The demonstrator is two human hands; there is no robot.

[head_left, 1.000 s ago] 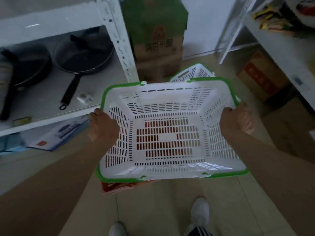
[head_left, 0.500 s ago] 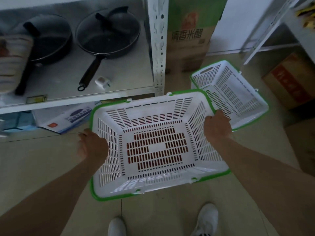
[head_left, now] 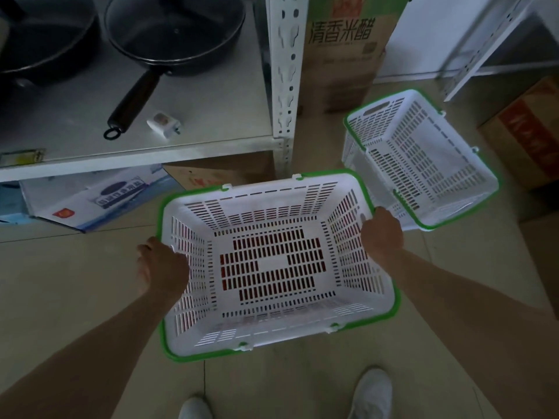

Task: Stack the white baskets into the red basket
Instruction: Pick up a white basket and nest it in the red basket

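The white basket point(head_left: 276, 264) in the middle is a rectangular plastic one with a bright green rim. Its walls and bottom are cut with many rows of narrow slots, and a small plain rectangle is left uncut in the centre of the bottom. Small white clips sit on the green rim at the far and near long sides. Through the slots of the bottom and of the side walls a red colour is visible, so the red basket point(head_left: 273, 249) is directly under it; only this red through the slots can be seen, not its rim.

The left hand point(head_left: 161, 266) holds the left short side of this basket, the fingers curled over the rim and closed on it. The right hand point(head_left: 381, 232) holds the right short side in the same way, fingers wrapped on the rim near a handle opening.

A second white basket point(head_left: 420, 160) of the same kind, also with green rim, stands on the floor point(head_left: 60, 282) just beside, to the right and further away, turned at an angle. It is empty, and a handle hole shows in its far end wall.

To the left is a metal shelf point(head_left: 187, 104) with a black frying pan point(head_left: 174, 34) on it. Two white shoes point(head_left: 373, 394) are at the bottom edge.
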